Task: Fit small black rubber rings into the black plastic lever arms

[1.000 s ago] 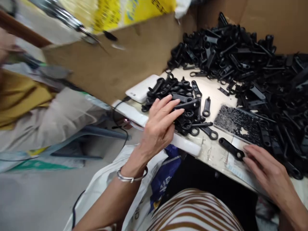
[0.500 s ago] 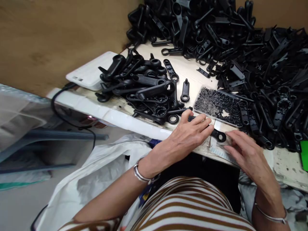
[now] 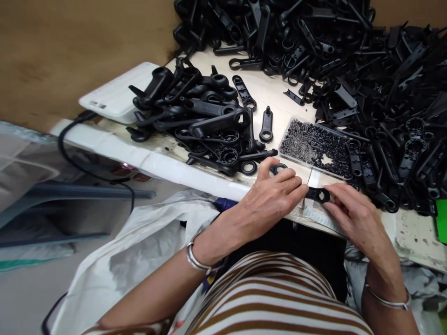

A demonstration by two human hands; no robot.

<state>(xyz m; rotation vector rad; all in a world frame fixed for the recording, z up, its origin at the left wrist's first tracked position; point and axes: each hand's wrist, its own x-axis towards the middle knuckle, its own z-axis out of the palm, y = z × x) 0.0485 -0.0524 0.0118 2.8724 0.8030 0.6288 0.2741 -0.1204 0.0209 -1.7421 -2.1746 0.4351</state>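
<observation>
- Lettering: pale-blue print on a strip [image 3: 319,215], right of centre, illegible.
- Right hand [image 3: 361,218]: thumb and forefinger pinching the ring end of a black lever [image 3: 313,192], right of centre.
- Left hand [image 3: 274,193]: back upward, fingers curled over the lever; grip hidden, closure indeterminable.

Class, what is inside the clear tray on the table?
The clear tray holds tiny black pieces, with greyish ones toward its left; a pale bare patch shows. Anything under those pieces is covered.
</observation>
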